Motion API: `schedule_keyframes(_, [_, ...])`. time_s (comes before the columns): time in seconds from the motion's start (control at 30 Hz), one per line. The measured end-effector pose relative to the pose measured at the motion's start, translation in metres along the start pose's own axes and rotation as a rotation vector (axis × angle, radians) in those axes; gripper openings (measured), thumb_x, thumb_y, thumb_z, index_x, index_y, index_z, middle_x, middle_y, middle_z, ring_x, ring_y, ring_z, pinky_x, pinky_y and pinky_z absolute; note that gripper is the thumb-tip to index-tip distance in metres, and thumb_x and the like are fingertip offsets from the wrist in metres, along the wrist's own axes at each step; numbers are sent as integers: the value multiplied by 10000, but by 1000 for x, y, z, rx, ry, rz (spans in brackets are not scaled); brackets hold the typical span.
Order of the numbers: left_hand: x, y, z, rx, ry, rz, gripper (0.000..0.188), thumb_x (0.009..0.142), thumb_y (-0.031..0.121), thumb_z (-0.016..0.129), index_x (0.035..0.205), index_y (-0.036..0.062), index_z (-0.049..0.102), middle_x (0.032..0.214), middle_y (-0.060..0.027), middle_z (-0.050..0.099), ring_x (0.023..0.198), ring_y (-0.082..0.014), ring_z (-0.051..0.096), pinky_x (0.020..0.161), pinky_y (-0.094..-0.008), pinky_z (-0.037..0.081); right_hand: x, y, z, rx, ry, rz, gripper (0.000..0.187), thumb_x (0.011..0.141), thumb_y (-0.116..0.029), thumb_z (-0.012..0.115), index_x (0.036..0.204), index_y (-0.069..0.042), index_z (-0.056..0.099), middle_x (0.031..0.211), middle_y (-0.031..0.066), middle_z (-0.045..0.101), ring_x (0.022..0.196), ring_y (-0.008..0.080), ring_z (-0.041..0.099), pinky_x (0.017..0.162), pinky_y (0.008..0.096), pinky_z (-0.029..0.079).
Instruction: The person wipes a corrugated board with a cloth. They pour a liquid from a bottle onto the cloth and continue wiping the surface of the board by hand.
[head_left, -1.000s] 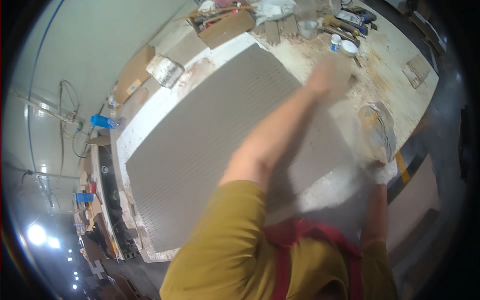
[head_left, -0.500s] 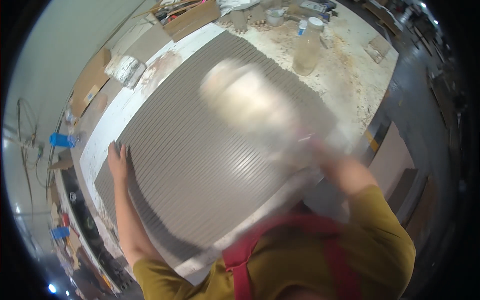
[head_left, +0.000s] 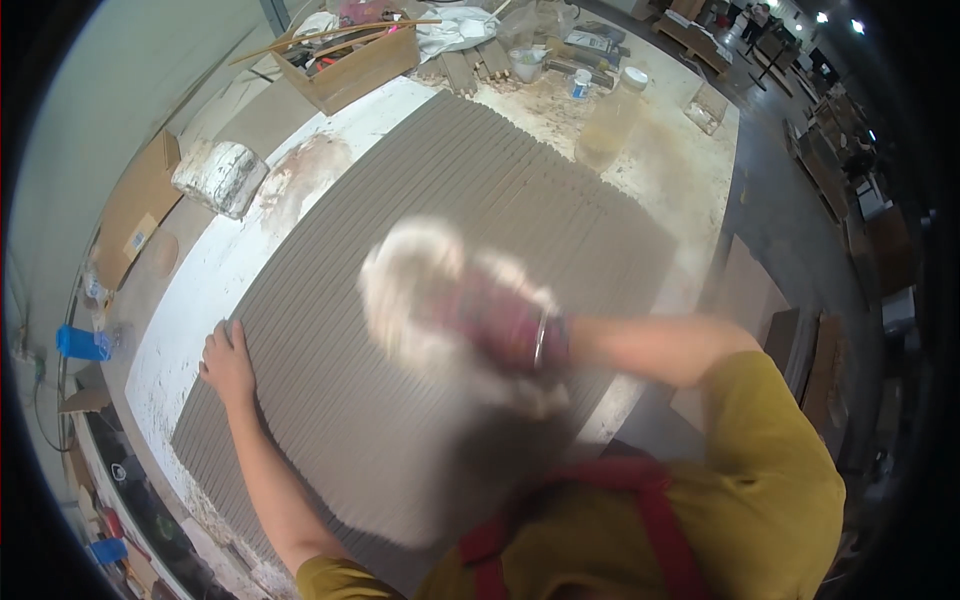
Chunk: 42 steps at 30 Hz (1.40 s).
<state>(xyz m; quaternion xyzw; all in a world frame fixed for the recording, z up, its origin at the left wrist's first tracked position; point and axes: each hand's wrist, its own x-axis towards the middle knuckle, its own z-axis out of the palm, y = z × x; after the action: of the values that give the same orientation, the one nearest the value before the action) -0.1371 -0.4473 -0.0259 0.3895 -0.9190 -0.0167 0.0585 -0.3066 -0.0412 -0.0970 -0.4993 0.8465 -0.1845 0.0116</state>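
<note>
Ridged matt grey slab point(head_left: 420, 300); soft white cloth point(head_left: 420, 290); rough wooden box point(head_left: 350, 65); clear plastic bottle point(head_left: 612, 120).

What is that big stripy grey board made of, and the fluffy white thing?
The grey slab looks like wet clay or a grooved tile: matte, with even parallel ridges. The white wad under the right hand seems to be soft cloth or sponge, but blur hides which. The crate behind looks like bare wood.

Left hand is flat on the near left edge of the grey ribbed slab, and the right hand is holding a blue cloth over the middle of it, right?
Not quite: in the head view the cloth is white, not blue. The left hand does rest on the near left edge of the grey ribbed slab, and the right hand holds the cloth over its middle.
</note>
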Motion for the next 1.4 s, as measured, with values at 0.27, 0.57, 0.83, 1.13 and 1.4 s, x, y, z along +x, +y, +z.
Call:
schedule_keyframes(0.27, [4,5,1,17,27,42,534,961,482,341,1301,100,495,1226,-120,529,1196,-300,457,1041,-545,250,54,112,-111,-566,237,395,479,926,-336,464,1263,5,465,1203,140,598,1008,201,617,840,357,514])
schedule_keyframes(0.57, [1,-8,1,-24,18,34,522,962,467,348,1313,107,489,1245,-119,524,1208,-294,446,1050,-535,225,62,45,-73,334,187,117,482,932,-262,465,1372,-79,393,1357,122,482,1262,244,445,1068,337,321])
schedule_keyframes(0.83, [0,-12,2,0,2,1,515,963,465,345,1313,115,489,1246,-111,519,1209,-285,444,1045,-543,226,36,-13,-81,-69,199,75,607,893,-368,548,1394,-95,341,1395,174,373,1327,304,323,1099,432,258])
schedule_keyframes(1.13, [1,-8,3,14,26,36,511,963,453,341,1308,107,489,1231,-111,523,1198,-284,455,1029,-529,248,54,107,-111,-217,204,742,643,908,-445,446,1382,-25,334,1391,227,401,1296,294,403,1066,407,306])
schedule_keyframes(1.4, [1,8,-1,-12,45,73,497,969,449,349,1286,100,507,1199,-125,538,1175,-293,469,1034,-525,255,31,119,-112,-185,243,455,545,921,-366,460,1358,-46,398,1273,187,531,1210,341,473,1037,452,320])
